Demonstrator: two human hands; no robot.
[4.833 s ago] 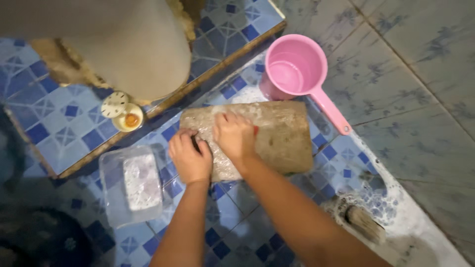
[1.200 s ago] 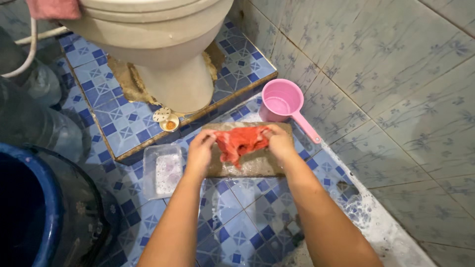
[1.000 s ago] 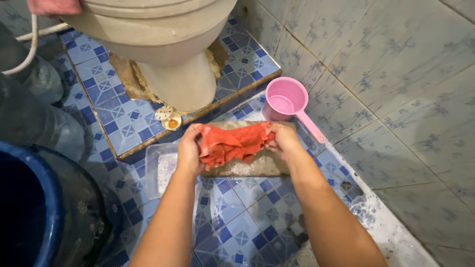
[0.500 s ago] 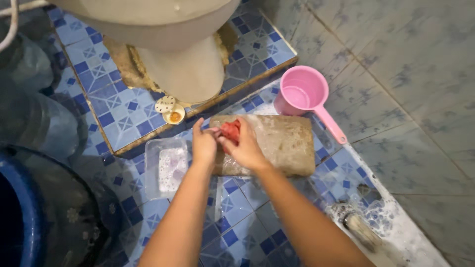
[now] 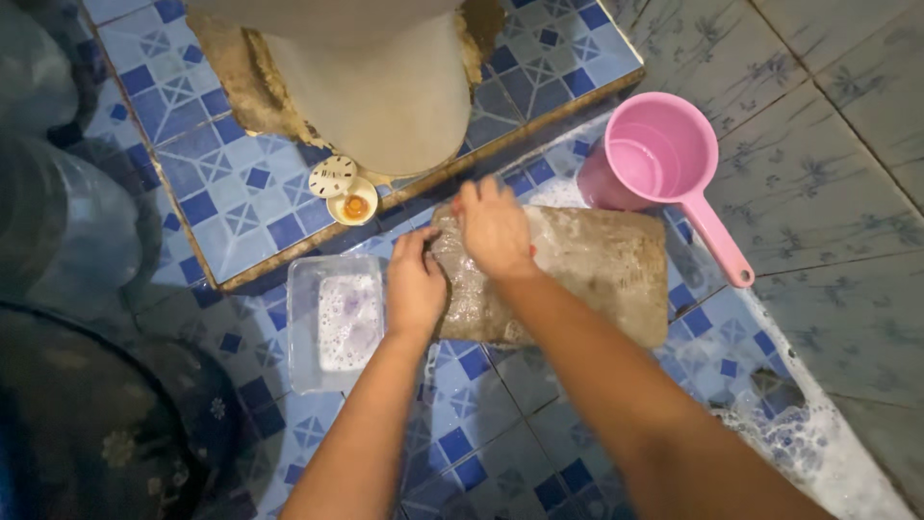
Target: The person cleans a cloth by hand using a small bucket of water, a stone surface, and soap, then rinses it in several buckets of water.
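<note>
Slab [image 5: 577, 279]: one rough, grey-brown rectangular block, wet and soapy, lying flat on the blue-patterned tile floor [image 5: 481, 424]. All places below are given relative to it.

Right hand [image 5: 494, 227]: pressed down on the slab's upper-left part, fingers bent and pointing toward the far edge. Whatever lies beneath the palm is hidden, so whether it grips something cannot be told.

Left hand [image 5: 415, 285]: at the slab's left edge, fingers curled over the rim and resting on it. No separate object shows in its grasp; what it may enclose cannot be told.

Suds: a thin foamy film on the slab's left half, around and under both hands.

Clear plastic tub [image 5: 332, 323]: just left of the slab, close beside the left hand, rectangular, holding foamy whitish water.

Pink dipper [image 5: 654, 159]: at the slab's far right corner, touching or nearly touching it, upright, with water inside. Its long handle runs down along the slab's right side.

Small round cup [image 5: 352, 204]: beyond the slab's far left corner, on the raised tiled step [image 5: 241, 193], holding something orange. A pale perforated disc [image 5: 333, 177] leans at its upper left.

Toilet pedestal [image 5: 385, 87]: farther beyond the slab, standing on the same step, beige, with crumbly mortar at its base.

Foamy water [image 5: 818, 453]: at the near right of the slab, along the foot of the grey tiled wall [image 5: 837, 116].

Dark patterned vessel [image 5: 96, 424]: well left of the slab, only partly in view.
</note>
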